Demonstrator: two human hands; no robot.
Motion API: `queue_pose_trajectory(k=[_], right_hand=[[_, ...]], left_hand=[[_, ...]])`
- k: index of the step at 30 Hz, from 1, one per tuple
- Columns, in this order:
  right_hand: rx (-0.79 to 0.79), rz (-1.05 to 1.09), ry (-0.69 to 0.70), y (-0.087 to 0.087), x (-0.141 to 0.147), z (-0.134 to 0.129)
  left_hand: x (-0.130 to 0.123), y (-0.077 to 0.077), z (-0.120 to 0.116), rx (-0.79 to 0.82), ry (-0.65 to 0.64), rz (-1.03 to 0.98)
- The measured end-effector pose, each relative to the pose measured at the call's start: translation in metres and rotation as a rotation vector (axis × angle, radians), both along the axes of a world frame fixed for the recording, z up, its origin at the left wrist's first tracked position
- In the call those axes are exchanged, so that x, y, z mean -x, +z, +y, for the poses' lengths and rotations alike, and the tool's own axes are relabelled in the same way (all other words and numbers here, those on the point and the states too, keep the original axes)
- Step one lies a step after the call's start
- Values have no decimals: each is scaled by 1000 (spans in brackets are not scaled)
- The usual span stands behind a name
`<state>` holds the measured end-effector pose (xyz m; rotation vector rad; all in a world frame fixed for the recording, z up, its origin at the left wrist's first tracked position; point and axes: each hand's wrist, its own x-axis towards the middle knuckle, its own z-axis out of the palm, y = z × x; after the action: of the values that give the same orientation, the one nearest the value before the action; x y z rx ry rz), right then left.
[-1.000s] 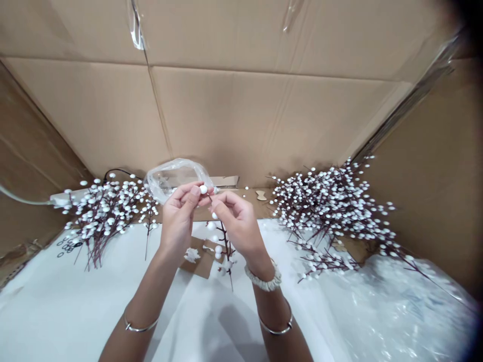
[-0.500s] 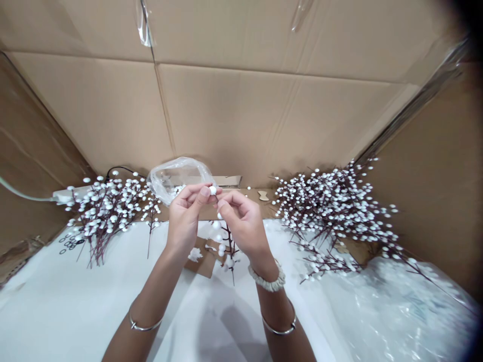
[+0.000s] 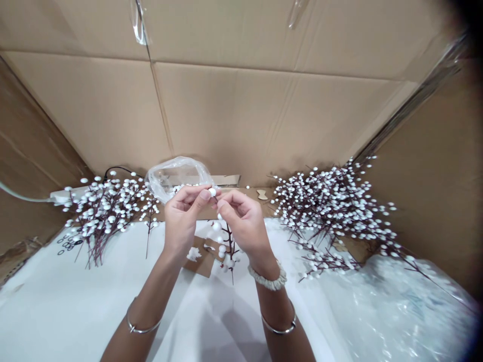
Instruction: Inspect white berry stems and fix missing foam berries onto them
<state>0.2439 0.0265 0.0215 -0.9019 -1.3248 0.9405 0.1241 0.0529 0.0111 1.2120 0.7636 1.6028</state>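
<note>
Between thumb and finger, my left hand (image 3: pixel 183 216) pinches a white ball (image 3: pixel 212 192) at the centre. Just to its right, my right hand (image 3: pixel 243 221) is closed on the upper part of a dark berry branch (image 3: pixel 229 241), whose tip meets the ball. The branch hangs down below the fingers and bears several white balls. Beneath and left of it, a brown cardboard piece (image 3: pixel 202 266) with a white crumpled bit (image 3: pixel 193 254) lies on the white surface.
White-berry branches lie in a left bunch (image 3: pixel 109 201) and a larger right pile (image 3: pixel 324 201). An open clear bag (image 3: pixel 158 183) sits behind my left hand. Black rings (image 3: pixel 68 244) are at left, plastic sheeting (image 3: pixel 396 306) at right. Cardboard walls (image 3: pixel 226 110) surround the surface.
My left hand has shifted very slightly left, showing a little more of the ball's right side. My right hand keeps its grip on the branch.
</note>
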Motion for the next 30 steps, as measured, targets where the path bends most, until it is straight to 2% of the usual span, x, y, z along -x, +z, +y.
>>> queue_pose_trajectory(k=[7, 30], right_hand=[[-14, 7, 26, 0, -2, 0], [-7, 40, 61, 0, 0, -1]], left_hand=[[1, 3, -1, -38, 54, 67], [0, 5, -1, -63, 80, 26]])
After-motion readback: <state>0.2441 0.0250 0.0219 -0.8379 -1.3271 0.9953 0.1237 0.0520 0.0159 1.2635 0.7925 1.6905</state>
